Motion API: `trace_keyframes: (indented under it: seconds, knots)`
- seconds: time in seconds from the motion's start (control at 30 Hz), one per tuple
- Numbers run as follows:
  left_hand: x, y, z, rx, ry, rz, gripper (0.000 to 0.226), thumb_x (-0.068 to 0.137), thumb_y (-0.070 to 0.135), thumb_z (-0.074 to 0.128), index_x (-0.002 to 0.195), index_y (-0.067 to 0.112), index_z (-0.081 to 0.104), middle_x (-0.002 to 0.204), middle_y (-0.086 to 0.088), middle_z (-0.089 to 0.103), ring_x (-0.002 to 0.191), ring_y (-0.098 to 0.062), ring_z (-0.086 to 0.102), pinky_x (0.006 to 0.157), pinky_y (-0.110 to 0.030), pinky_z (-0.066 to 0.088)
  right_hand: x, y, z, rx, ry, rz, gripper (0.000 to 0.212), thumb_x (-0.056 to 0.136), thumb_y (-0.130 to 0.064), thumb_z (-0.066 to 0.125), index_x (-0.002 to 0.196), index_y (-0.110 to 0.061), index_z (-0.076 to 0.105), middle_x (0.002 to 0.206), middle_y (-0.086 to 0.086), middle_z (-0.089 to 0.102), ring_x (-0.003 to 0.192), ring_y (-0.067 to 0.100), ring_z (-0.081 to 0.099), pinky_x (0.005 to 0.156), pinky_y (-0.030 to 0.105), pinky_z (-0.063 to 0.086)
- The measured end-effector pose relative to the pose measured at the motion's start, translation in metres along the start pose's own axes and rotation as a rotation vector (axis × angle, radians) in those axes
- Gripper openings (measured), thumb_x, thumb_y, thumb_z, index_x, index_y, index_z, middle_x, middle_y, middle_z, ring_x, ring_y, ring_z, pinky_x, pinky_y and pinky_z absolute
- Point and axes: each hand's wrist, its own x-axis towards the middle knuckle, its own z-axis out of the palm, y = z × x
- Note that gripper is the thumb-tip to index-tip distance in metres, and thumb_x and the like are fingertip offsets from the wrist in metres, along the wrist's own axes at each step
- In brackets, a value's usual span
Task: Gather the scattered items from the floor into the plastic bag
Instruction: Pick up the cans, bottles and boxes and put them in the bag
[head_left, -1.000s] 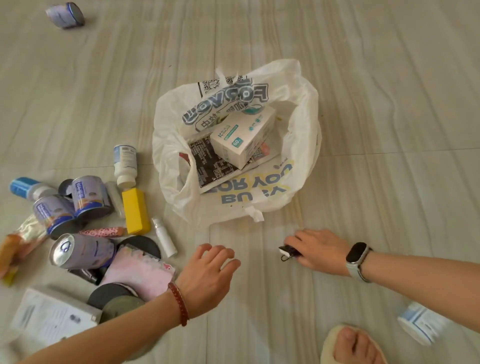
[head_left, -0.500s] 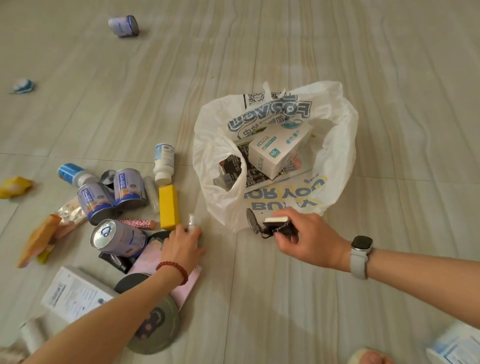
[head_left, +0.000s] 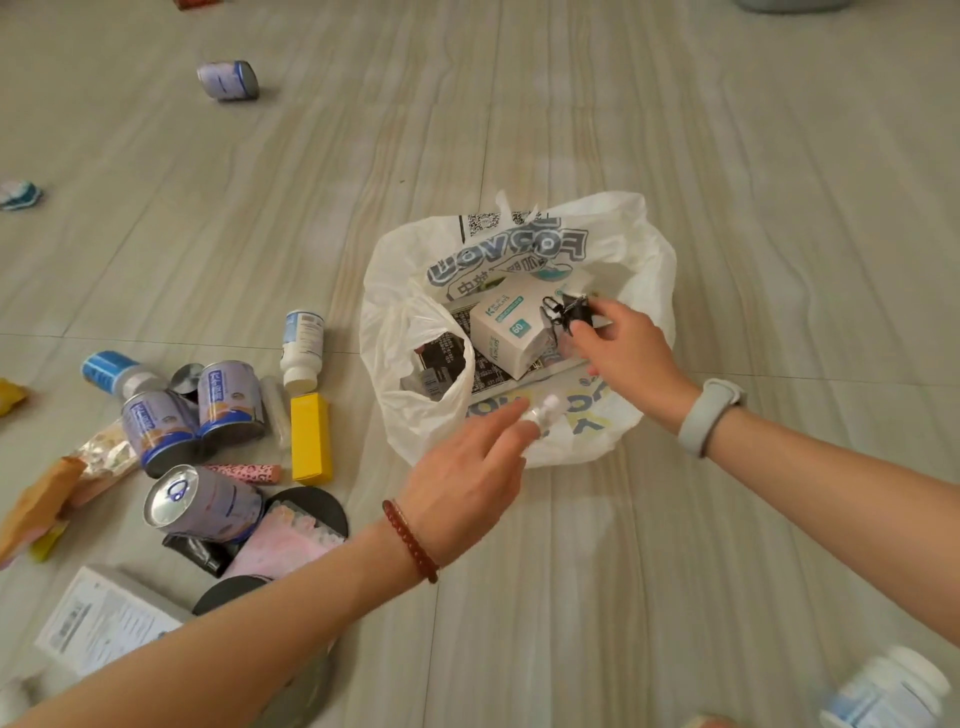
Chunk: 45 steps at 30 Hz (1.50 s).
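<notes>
A white printed plastic bag (head_left: 652, 254) lies open on the floor with a white box (head_left: 511, 330) and dark packets inside. My right hand (head_left: 623, 351) is over the bag's mouth and pinches black binder clips (head_left: 566, 310). My left hand (head_left: 467, 480) holds a small white spray bottle (head_left: 540, 410) at the bag's near rim. Left of the bag lie several purple cans (head_left: 228, 397), a yellow box (head_left: 310, 437), a white pill bottle (head_left: 302, 345), a pink packet (head_left: 291, 543) and a pink patterned tube (head_left: 244, 473).
A lone can (head_left: 228, 80) lies far back left. A small blue-white thing (head_left: 20, 195) sits at the left edge. A white leaflet box (head_left: 104, 623) is at the lower left, snack wrappers (head_left: 41, 499) are left, and a white jar (head_left: 888, 693) is at the lower right.
My right hand lifted the binder clips from the floor to above the bag's opening. My left hand picked up the white spray bottle and carried it to the bag's rim.
</notes>
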Motion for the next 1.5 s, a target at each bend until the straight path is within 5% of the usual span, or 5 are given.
trace_keyframes:
  seconds: [0.3, 0.57, 0.73, 0.97, 1.5]
  knots:
    - [0.006, -0.017, -0.007, 0.319, -0.087, -0.019, 0.021, 0.076, 0.015, 0.053, 0.096, 0.017, 0.058, 0.106, -0.005, 0.066, 0.098, -0.024, 0.062, 0.086, -0.041, 0.047, -0.039, 0.013, 0.007, -0.13, 0.076, -0.33, 0.025, 0.09, -0.009, 0.043, 0.112, -0.009, 0.055, 0.099, -0.001, 0.053, 0.085, 0.012, 0.056, 0.066, 0.013, 0.043]
    - [-0.141, -0.073, -0.038, 0.418, -0.442, -0.396, 0.044, 0.064, 0.028, 0.075, 0.104, 0.026, 0.058, 0.101, 0.0, 0.069, 0.096, -0.023, 0.065, 0.09, -0.041, 0.046, -0.127, 0.009, 0.118, -0.362, -0.807, -0.463, 0.029, 0.092, -0.02, 0.036, 0.119, -0.019, 0.049, 0.114, 0.002, 0.054, 0.102, 0.015, 0.052, 0.087, 0.032, 0.043]
    - [-0.205, -0.091, -0.057, 0.415, -0.901, -0.708, 0.085, 0.081, 0.059, 0.048, 0.145, 0.029, 0.0, 0.156, 0.003, 0.002, 0.143, -0.024, -0.001, 0.111, -0.054, -0.008, -0.118, 0.0, 0.199, -0.513, -0.894, -0.237, 0.039, 0.092, -0.028, 0.041, 0.123, -0.005, 0.042, 0.127, 0.018, 0.047, 0.117, 0.034, 0.046, 0.097, 0.039, 0.04]
    - [-0.22, -0.095, -0.045, 0.365, -0.688, -0.694, 0.089, 0.04, 0.038, 0.088, 0.119, 0.013, 0.055, 0.101, -0.01, 0.062, 0.092, -0.03, 0.062, 0.09, -0.045, 0.048, -0.116, -0.017, 0.262, -0.746, -0.769, -0.135, 0.07, 0.076, -0.044, 0.066, 0.123, -0.003, 0.035, 0.128, 0.018, 0.045, 0.118, 0.033, 0.042, 0.096, 0.039, 0.04]
    - [-0.215, -0.098, -0.036, 0.297, -0.675, -0.87, 0.086, 0.081, 0.03, 0.064, 0.144, 0.015, 0.008, 0.141, -0.009, 0.034, 0.123, -0.024, 0.037, 0.102, -0.031, 0.036, -0.115, 0.003, 0.206, -0.403, -0.84, 0.012, 0.028, 0.086, -0.025, 0.054, 0.101, -0.009, 0.036, 0.109, 0.016, 0.058, 0.095, 0.033, 0.058, 0.075, 0.039, 0.047]
